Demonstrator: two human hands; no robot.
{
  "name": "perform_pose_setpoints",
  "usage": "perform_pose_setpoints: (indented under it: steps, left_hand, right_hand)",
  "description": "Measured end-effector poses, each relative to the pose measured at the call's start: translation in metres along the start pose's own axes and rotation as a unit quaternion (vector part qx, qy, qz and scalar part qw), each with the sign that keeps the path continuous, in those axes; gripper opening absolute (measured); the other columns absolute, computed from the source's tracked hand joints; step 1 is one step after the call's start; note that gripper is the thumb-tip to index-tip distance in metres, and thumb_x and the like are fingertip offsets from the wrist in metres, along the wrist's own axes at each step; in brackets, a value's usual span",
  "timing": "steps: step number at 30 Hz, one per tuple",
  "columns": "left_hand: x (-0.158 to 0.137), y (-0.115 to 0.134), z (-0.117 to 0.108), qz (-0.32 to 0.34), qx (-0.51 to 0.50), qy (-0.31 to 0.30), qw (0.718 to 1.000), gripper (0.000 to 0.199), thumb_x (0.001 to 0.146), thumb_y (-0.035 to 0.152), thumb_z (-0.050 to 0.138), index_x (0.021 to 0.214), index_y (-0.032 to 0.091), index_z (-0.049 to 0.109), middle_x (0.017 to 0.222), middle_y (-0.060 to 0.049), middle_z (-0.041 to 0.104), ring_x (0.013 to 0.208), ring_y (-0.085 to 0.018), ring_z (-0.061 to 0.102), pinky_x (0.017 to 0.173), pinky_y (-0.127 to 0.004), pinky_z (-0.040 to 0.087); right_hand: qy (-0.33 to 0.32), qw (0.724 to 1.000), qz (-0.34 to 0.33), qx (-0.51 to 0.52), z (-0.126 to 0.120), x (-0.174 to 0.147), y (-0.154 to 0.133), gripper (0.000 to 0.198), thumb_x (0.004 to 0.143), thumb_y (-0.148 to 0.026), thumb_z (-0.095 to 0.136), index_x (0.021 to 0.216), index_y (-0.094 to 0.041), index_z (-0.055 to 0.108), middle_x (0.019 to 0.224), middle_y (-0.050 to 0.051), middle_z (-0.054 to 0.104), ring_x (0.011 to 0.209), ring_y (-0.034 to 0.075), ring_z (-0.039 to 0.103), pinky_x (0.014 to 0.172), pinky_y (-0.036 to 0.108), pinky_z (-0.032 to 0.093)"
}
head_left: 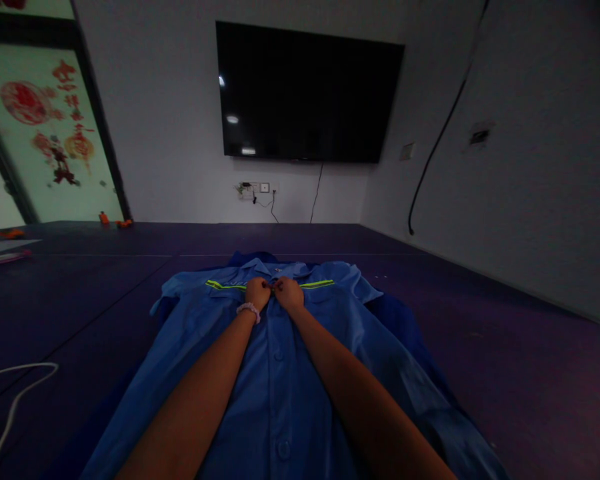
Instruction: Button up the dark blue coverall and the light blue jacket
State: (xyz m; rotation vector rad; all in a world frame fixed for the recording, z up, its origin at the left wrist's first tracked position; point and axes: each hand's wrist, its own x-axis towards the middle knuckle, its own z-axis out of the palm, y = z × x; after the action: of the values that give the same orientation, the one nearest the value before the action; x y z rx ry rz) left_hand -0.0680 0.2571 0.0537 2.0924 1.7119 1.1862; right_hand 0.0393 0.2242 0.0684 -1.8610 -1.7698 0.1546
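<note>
A blue short-sleeved shirt (250, 400) lies spread out, its collar away from me and a yellow-green stripe across each side of the chest. Both my left hand (258, 293) and my right hand (289, 294) are at the upper front placket, close together with fingers pinched on its edges. Whether a button sits between the fingertips is too small to make out. Lower on the placket, round buttons (283, 449) show. Darker blue cloth (405, 330) sticks out from under the shirt. A pale beaded bracelet (249, 311) is on my left wrist.
The shirt rests on a dark purple mat floor (505, 360). A white cable (17, 400) lies at the left. Small orange toys (124, 223) are near the glass door (45, 133). A television (307, 93) hangs on the far wall, and a black cable (440, 137) runs down the right wall.
</note>
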Motion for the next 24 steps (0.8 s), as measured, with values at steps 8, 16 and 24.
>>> perform_pose_setpoints:
  steps: [8,16,24]
  left_hand:
    - [-0.0008,0.0017,-0.0011,0.003,0.006,-0.003,1.000,0.015,0.069,0.010,0.055,0.070,0.014,0.069,0.072,-0.006,0.069,0.070,-0.017,0.061,0.065,-0.026,0.043]
    - [-0.0016,0.0029,-0.0021,0.006,0.008,-0.006,1.000,0.018,0.069,0.009,0.053,0.068,0.014,0.069,0.072,-0.007,0.069,0.070,-0.018,0.061,0.065,-0.026,0.042]
    - [-0.0016,0.0023,-0.0028,0.011,-0.008,-0.014,1.000,0.015,0.069,0.012,0.055,0.068,0.014,0.070,0.069,-0.006,0.068,0.066,-0.016,0.060,0.062,-0.025,0.041]
  right_hand:
    - [0.002,1.000,0.006,-0.018,0.0018,-0.0008,-0.0022,0.019,0.082,-0.021,0.051,0.095,-0.019,0.064,0.092,0.008,0.068,0.089,0.019,0.063,0.070,0.023,0.043]
    - [0.005,0.999,0.012,-0.033,0.0052,0.0003,-0.0043,0.021,0.084,-0.022,0.049,0.097,-0.014,0.063,0.089,0.012,0.068,0.087,0.021,0.063,0.072,0.025,0.044]
    - [0.001,1.000,-0.002,-0.019,0.0016,0.0001,0.0000,0.019,0.084,-0.023,0.048,0.093,-0.019,0.063,0.090,0.007,0.068,0.087,0.018,0.063,0.066,0.022,0.042]
